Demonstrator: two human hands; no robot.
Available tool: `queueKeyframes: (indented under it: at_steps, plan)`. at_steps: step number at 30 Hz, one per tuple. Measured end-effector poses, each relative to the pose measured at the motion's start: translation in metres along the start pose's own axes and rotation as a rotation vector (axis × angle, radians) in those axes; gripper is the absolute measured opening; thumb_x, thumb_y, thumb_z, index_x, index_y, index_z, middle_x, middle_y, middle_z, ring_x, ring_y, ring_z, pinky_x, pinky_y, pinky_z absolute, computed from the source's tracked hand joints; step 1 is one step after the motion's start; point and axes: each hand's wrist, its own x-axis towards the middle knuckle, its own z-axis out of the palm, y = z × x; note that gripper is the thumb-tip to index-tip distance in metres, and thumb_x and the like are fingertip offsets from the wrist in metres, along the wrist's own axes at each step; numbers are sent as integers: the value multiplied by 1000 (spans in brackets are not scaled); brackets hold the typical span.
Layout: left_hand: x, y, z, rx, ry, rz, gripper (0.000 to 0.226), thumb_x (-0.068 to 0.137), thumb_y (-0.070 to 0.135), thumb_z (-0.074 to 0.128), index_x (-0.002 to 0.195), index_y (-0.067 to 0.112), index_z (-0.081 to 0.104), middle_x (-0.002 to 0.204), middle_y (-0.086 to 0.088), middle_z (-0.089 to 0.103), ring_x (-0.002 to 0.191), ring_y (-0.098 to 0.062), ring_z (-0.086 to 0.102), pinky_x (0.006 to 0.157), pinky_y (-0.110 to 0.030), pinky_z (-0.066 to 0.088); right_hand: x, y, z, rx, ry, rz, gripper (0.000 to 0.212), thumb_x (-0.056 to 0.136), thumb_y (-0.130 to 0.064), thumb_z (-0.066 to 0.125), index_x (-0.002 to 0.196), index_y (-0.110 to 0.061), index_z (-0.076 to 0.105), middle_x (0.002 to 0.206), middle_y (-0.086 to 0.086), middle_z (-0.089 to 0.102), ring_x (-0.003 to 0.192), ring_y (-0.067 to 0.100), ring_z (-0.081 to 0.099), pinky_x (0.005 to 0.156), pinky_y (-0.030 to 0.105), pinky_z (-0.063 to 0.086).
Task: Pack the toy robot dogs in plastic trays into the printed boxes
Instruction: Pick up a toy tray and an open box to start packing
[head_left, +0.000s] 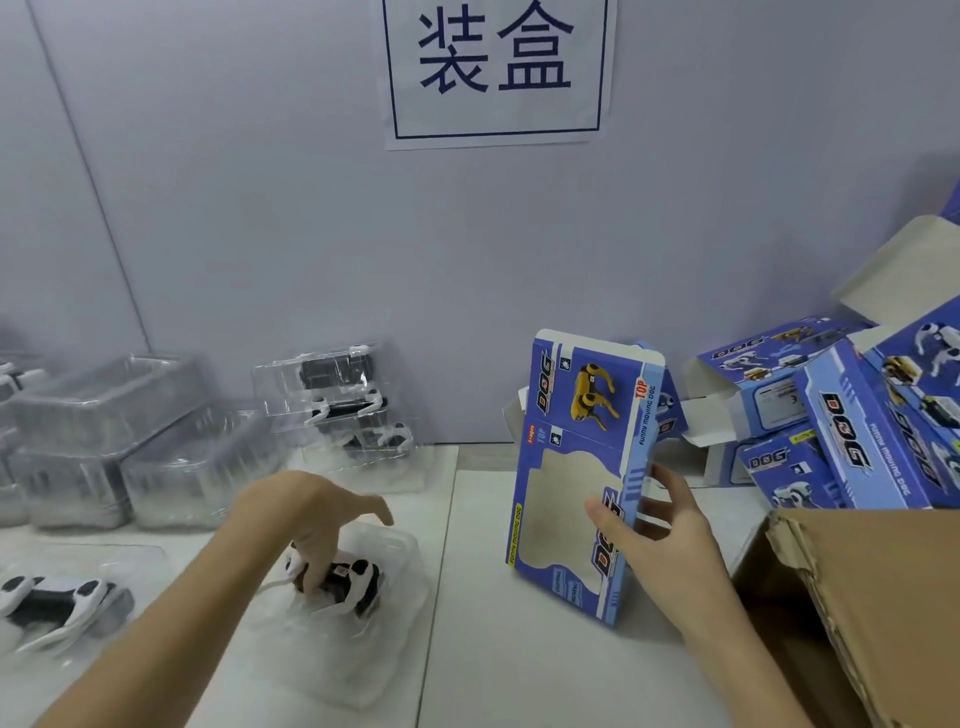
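We saw the grey wall (260, 234) filling most of the view, with a white sign (498, 73) bearing two dark blue characters taped high on it. Below ran the pale worktop (519, 675). At its right edge stood an open brown cardboard carton (857, 597), and behind that lay a heap of blue printed boxes (857, 415), several with their flaps open. On the far left we saw a stack of clear plastic trays (104, 441), and next to it, against the wall, more trays with black-and-white toys (353, 405) leaning in a pile.

Near the middle we held one printed box (582, 478) on end, tilted, its lower edge touching the worktop and its cut-out window facing us; a yellow dog was printed on its upper panel. Our right hand (660, 525) gripped its right side, thumb on the front face and fingers (670, 483) curled round behind the edge.

Left of it, our left hand (317, 514) reached down into a clear tray (395, 561) lying on the worktop, the lower fingers pinching the back of the black-and-white toy robot dog (348, 577) seated in it, while the index finger stuck out straight above. Box and tray were well apart.

At the left edge, another toy dog (57, 603) lay in its own tray on the worktop.
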Motion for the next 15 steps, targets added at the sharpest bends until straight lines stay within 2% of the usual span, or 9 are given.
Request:
queueKeyframes:
  at_steps: [2, 4, 7, 9, 11, 13, 15]
  plan:
    - [13, -8, 2, -85, -14, 53, 88, 82, 16, 86, 151, 47, 40, 151, 9, 51, 131, -18, 57, 104, -33, 53, 0, 0, -1, 0, -4, 1, 79, 57, -60, 80, 128, -44, 49, 88, -24, 74, 95, 7, 72, 74, 27, 59]
    - [22, -19, 5, -107, 69, 125, 67, 77, 20, 88, 133, 43, 60, 132, 13, 63, 123, -13, 62, 101, -33, 56, 0, -1, -1, -1, -8, 2, 80, 58, -60, 80, 129, -43, 49, 88, -26, 73, 94, 4, 71, 74, 25, 59]
    - [26, -39, 8, -237, 248, 191, 51, 70, 25, 91, 114, 37, 67, 108, 18, 69, 101, -11, 70, 86, -32, 62, -1, -3, -1, 2, -19, 15, 73, 60, -61, 79, 125, -47, 50, 89, -28, 73, 91, 0, 71, 72, 22, 57]
    - [25, -54, 10, -515, 411, 251, 46, 67, 29, 90, 108, 31, 68, 100, 11, 74, 88, -14, 73, 69, -30, 62, -3, -5, 0, 8, -32, 15, 63, 60, -64, 78, 116, -52, 52, 91, -36, 70, 89, -7, 69, 69, 18, 55]
    - [21, -59, 13, -863, 616, 295, 45, 64, 37, 89, 103, 24, 71, 88, 4, 76, 74, -14, 72, 62, -26, 56, -4, -9, 0, 33, -52, 35, 57, 60, -64, 78, 110, -56, 53, 90, -33, 71, 89, -10, 69, 62, 13, 54]
    - [23, -51, 17, -1206, 808, 270, 47, 64, 39, 87, 104, 21, 72, 84, 0, 75, 72, -15, 68, 66, -27, 50, -6, -13, -1, 55, -97, 69, 59, 61, -61, 80, 113, -55, 55, 92, -20, 76, 86, -3, 73, 58, 13, 54]
    - [32, -32, 21, -1520, 927, 228, 43, 70, 33, 88, 104, 14, 70, 87, -1, 73, 79, -20, 66, 71, -34, 50, -8, -17, -3, 62, -193, 93, 66, 64, -56, 84, 124, -50, 58, 102, -12, 77, 90, 5, 75, 68, 18, 57]
